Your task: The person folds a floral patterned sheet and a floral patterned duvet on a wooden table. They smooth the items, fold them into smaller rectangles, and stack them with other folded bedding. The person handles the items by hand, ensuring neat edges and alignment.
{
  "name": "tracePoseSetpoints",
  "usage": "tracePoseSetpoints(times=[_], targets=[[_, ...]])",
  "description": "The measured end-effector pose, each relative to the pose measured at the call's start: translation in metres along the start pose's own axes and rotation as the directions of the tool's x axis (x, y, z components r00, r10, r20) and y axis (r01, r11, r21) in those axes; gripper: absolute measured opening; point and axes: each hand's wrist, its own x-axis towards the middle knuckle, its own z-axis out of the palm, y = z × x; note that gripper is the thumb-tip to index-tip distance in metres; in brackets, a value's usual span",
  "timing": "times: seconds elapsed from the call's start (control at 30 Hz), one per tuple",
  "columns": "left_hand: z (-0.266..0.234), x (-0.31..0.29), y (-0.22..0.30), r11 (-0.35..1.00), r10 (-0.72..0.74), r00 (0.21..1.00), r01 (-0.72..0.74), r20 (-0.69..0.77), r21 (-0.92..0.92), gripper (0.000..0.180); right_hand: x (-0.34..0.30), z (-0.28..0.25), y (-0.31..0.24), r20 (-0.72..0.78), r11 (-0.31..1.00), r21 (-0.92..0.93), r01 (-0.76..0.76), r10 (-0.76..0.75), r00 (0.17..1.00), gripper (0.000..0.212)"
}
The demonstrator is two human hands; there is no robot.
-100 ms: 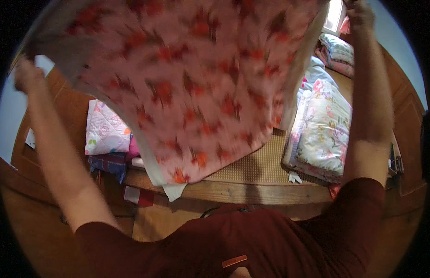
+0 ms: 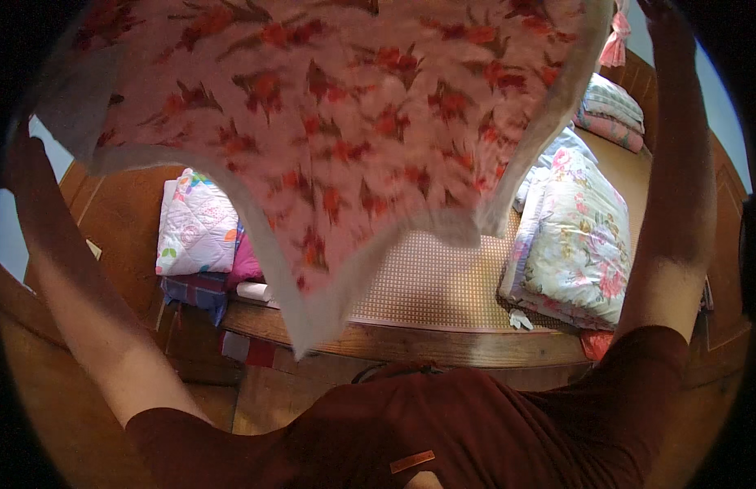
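The wooden bed (image 2: 411,343) bears a woven mat (image 2: 435,281) — and folded bedding (image 2: 580,236).

Dressed in a dark maroon top (image 2: 476,416), loose and lightly creased, plain in weave. Has short sleeves (image 2: 639,379) ending in straight edges, leaving the arms (image 2: 88,306) bare below. Bears one narrow, oblong, orange-brown patch (image 2: 413,461), set slightly aslant, lighter than the cloth.

Both raised hands (image 2: 24,163) hold a pink floral cloth (image 2: 345,122) spread above a woven mat (image 2: 435,281) near folded quilts (image 2: 578,244)

The sheet (image 2: 353,114) is matt cloth, the mat (image 2: 435,285) rough.
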Motion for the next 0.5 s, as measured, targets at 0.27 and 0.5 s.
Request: tracePoseSetpoints(times=[0.27,0.5], targets=[[-0.063,-0.117,-0.031,0.894,-0.395,0.917,0.399,0.061,-0.206,0.03,-0.085,-0.086,0.045,-0.104,0.956,-0.068,-0.285,0.277,0.955,0.031],[-0.207,-0.281,-0.037,0.767,-0.642,0.766,0.642,0.04,0.001,0.022,-0.274,-0.14,0.032,-0.191,0.829,-0.081,-0.553,0.531,0.825,0.029]])
